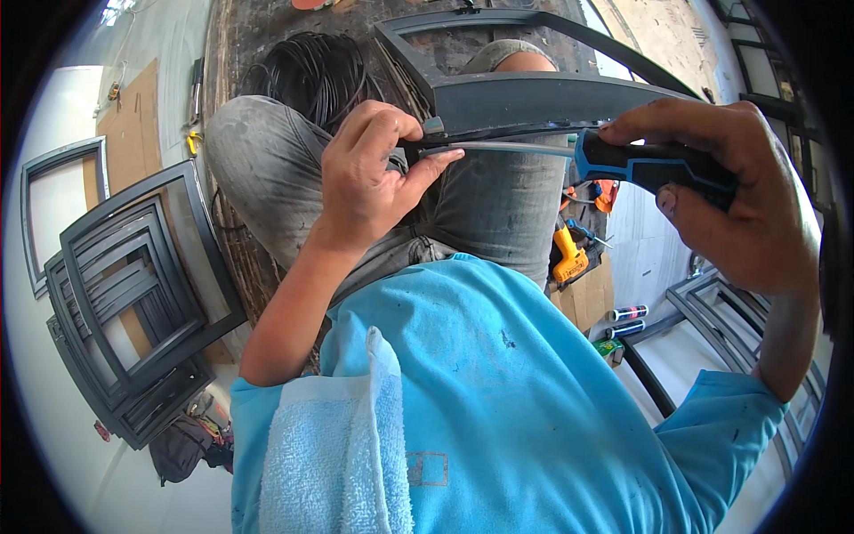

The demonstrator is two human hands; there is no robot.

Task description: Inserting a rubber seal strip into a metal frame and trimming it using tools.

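Note:
My right hand [738, 196] grips a screwdriver [640, 163] with a blue and black handle; its metal shaft runs left to the corner of a dark metal frame [534, 93] resting over my knees. My left hand [369, 169] pinches that corner, thumb and fingers closed around the shaft tip and a small grey fitting [433, 126]. The frame's far bar curves across the top of the view. I sit in grey trousers and a light blue shirt, with a pale towel [342, 445] over my shoulder.
A stack of dark frames [133, 285] lies on the white floor at left, beside cardboard [133, 133]. A coil of black cord [311, 71] sits by my left knee. A yellow power drill [569, 258], cans [627, 313] and more frames [729, 329] lie at right.

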